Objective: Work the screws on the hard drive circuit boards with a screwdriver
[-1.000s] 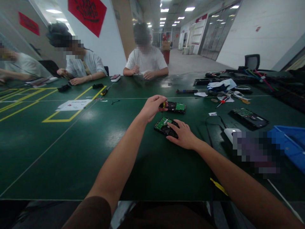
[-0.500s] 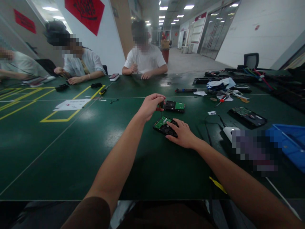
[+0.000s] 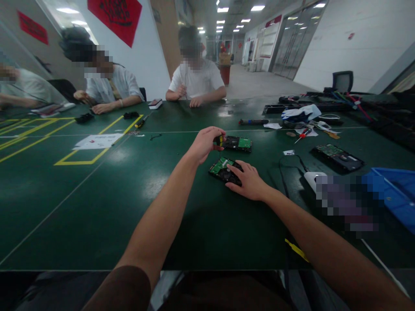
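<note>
My left hand (image 3: 207,143) is closed round the yellow-and-black handle of a screwdriver (image 3: 219,140), held upright with its thin shaft pointing down at a hard drive (image 3: 222,166). That drive lies on the green table with its green circuit board facing up. Whether the tip sits in a screw is too small to tell. Across the drive's right side rests my right hand (image 3: 248,181), fingers spread over the black casing and partly covering it. Just behind is a second hard drive (image 3: 238,144), partly hidden by my left hand.
To the right lie another hard drive (image 3: 339,157), a cable (image 3: 283,177), a blue bin (image 3: 395,194) and a red screwdriver (image 3: 303,136). A dark cylindrical tool (image 3: 253,122) lies farther back. Paper (image 3: 97,141) lies at left. Several people sit across the table (image 3: 81,224).
The screwdriver handle has turned in my left hand, so more of its yellow shows. My right hand and the hard drive stay in place.
</note>
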The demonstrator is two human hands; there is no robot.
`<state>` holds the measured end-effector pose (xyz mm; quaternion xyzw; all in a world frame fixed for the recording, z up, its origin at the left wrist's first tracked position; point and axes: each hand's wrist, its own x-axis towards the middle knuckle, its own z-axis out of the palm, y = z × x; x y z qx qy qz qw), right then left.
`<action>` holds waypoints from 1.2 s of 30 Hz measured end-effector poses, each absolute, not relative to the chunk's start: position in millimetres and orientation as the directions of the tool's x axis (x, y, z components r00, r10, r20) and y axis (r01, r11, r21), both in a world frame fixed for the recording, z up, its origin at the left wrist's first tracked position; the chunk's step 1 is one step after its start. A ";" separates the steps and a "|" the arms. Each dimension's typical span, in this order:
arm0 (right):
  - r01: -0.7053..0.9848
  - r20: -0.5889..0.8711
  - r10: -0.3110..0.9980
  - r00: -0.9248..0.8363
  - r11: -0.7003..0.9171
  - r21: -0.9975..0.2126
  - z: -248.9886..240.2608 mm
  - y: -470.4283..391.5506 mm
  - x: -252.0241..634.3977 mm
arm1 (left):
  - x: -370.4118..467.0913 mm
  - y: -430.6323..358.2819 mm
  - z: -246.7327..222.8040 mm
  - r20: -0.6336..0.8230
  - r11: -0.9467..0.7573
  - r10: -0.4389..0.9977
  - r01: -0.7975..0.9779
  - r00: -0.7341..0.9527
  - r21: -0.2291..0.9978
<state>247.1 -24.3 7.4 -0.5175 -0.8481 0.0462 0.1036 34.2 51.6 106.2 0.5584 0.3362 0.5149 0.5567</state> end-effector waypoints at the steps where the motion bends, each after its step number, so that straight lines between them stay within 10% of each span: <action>1: 0.869 0.125 0.888 -0.442 0.459 -0.186 7.6 -24.4 247.3 | 33.6 52.6 105.7 0.207 -0.165 0.950 -0.186 0.236 0.969; 36: 0.873 0.111 0.892 -0.438 0.451 -0.186 6.8 -24.0 248.1 | 33.9 50.1 107.0 0.217 -0.175 0.923 -0.157 0.317 0.972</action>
